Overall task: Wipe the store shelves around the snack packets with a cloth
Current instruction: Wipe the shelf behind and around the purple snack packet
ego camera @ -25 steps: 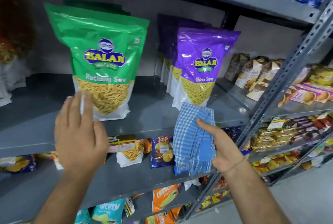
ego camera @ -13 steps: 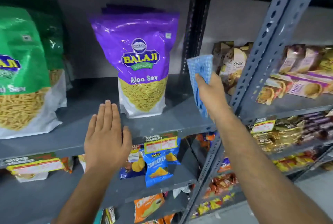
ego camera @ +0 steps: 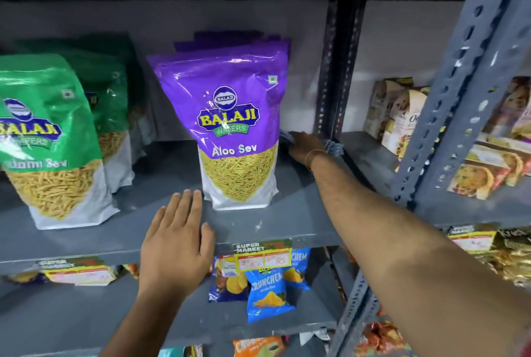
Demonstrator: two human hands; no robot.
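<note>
Right hand [ego camera: 304,146] clamped on soft limp cloth [ego camera: 333,147], 3 o'clock of Aloo Sev packet [ego camera: 238,127]; left hand [ego camera: 175,244] flat, fingers apart, on shelf [ego camera: 287,213].

Cloth [ego camera: 333,146] right of packet [ego camera: 235,127]

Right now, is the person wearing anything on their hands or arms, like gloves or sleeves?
No gloves and no sleeves show: both forearms are bare as far as the picture goes. The right hand has a thin string-like band round its wrist, light in colour. The left hand has nothing on it, no ring, watch or band, and its short fingernails show.
</note>
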